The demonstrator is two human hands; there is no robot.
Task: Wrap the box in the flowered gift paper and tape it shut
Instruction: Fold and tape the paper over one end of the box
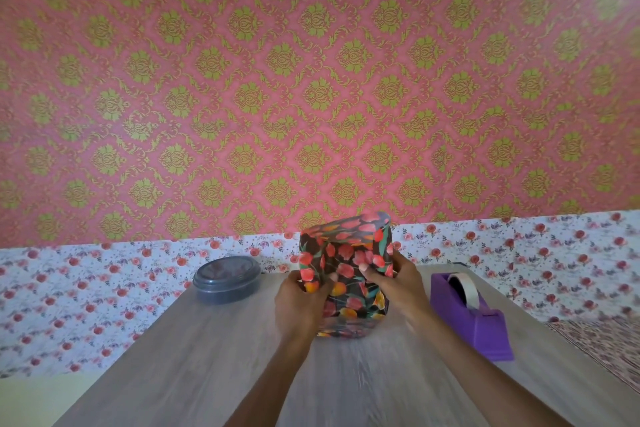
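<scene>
Pink-and-gold damask wallpaper covered the far wall, with a white rose-print band below it.

Head view (the only one):
- A pale wood-grain table (173, 357) stood in front of the person.
- The box (349, 312) stood on end near the table's middle, close to the person, inside dark tulip-print gift paper (349, 232).
- The paper rose loose above the box, and that end was not yet folded flat. No tape showed on it.
- The left hand (298, 302) gripped the left side, with its thumb pressed on the near face.
- The right hand (398, 284) gripped the right side, with its thumb pinning paper there too. Both hands were closed round the package.

Handling, as I judged it: the package looked light. The box was stiff underneath, but the paper was thin, glossy and probably slippery, and it would crease easily. It was best held along the box edges, not by the unsupported top.

- A purple tape dispenser (474, 319) sat just beside the right hand, apart from the box, with a white roll (465, 288) loaded.
- A round grey container (227, 279) sat back left on the table with its dark lid on. I could not tell what was in it.
</scene>
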